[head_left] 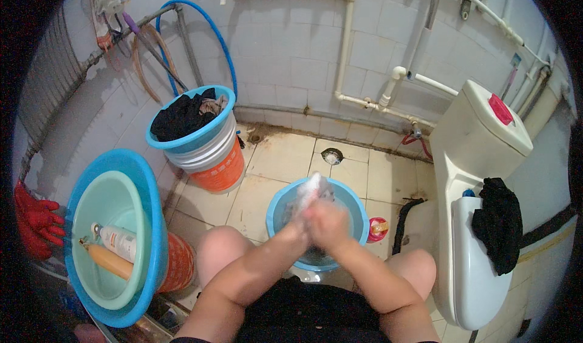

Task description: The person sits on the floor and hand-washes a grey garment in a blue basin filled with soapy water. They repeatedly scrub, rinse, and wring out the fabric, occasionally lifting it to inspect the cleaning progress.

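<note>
Both hands are pressed together above a light blue basin [274, 204] on the floor between my knees. A wet white cloth [308, 190], lathered with foam, sticks up from them. My left hand [300, 214] is closed round the cloth. Against it lies my right hand [330, 224], also closed on the cloth and smeared by motion. The fingers of both are partly hidden. Greyish water with suds shows in the basin beneath.
A pink container [378, 229] stands right of the basin, near a floor drain [331, 156]. At right is a white toilet [477, 288] with a black garment [498, 224] on its lid. Bottles [115, 243] lie in nested basins at left; dark laundry [182, 119] fills another basin on a bucket.
</note>
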Motion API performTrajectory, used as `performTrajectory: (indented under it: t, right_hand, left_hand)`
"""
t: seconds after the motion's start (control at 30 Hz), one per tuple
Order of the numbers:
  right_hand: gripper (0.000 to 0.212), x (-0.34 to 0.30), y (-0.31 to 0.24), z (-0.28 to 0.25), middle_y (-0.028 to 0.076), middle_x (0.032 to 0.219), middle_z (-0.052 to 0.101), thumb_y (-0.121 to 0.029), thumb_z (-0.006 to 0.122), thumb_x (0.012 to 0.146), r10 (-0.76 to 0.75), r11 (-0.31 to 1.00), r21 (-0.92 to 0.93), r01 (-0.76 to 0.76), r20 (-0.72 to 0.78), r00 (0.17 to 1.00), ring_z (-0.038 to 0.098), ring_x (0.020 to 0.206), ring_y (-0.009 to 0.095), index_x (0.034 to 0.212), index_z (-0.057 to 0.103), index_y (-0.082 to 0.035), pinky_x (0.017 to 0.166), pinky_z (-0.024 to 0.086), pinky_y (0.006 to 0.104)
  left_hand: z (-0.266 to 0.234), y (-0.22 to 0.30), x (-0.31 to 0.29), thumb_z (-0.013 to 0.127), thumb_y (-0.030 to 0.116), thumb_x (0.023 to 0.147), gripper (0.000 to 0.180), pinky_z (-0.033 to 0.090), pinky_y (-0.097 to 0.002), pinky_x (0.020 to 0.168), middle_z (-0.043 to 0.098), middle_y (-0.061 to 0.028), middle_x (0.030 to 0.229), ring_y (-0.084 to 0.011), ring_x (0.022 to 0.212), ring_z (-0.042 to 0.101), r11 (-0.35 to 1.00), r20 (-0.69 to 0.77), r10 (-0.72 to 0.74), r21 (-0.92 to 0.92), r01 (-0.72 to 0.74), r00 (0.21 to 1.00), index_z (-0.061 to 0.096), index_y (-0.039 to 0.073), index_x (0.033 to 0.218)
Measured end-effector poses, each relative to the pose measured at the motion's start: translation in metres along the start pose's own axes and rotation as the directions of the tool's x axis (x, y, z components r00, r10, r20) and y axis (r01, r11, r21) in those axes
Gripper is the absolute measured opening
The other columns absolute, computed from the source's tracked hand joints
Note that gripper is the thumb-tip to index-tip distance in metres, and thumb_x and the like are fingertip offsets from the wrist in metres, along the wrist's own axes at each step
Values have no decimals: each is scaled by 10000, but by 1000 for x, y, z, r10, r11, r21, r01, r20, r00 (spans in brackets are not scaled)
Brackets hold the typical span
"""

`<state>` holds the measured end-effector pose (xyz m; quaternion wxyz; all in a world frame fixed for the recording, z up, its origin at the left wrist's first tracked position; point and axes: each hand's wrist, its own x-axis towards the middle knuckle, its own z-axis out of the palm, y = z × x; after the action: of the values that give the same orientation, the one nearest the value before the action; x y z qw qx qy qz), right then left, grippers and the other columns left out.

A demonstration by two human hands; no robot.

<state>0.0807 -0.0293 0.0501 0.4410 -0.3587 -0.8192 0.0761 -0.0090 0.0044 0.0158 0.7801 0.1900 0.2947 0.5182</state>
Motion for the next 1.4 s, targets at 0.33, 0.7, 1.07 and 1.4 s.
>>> performTrajectory:
  t: [0.33,0.7,1.07,1.4]
  right_hand:
    - [291,9,14,11,158,1122,498,-153,531,859,519,814,366,-451,-108,848,456,1073,283,1115,480,-25,905,372,366]
    - [309,15,70,-18,89,990,587,-130,607,840,782,4,925,-379,233,578,587,857,191,1104,484,-26,742,490,312]
    - [252,47,26,-76,57,840,538,-161,548,877,647,88,987,-132,44,762,547,759,165,1086,478,-38,680,473,291]
    - [215,9,62,-36,28,795,511,-277,500,902,662,646,547,-532,-54,748,462,746,112,898,514,-63,681,396,269]
  left_hand:
    - [18,3,-3,397,296,918,273,447,-331,841,568,-59,998,-171,933,552,988,45,153,-19,-152,987,529,75,1010]
    - [50,47,-15,538,273,864,620,279,-353,1040,385,-136,1321,-222,1258,336,746,312,-126,656,-118,942,264,2,1350]
    - [36,12,-11,704,317,688,681,370,-327,933,529,-136,1125,-211,1061,495,260,382,-29,895,-362,924,418,27,1235]
    - [12,17,5,462,350,906,350,445,-279,697,587,-81,768,-173,741,570,976,275,130,133,-172,952,588,23,913]
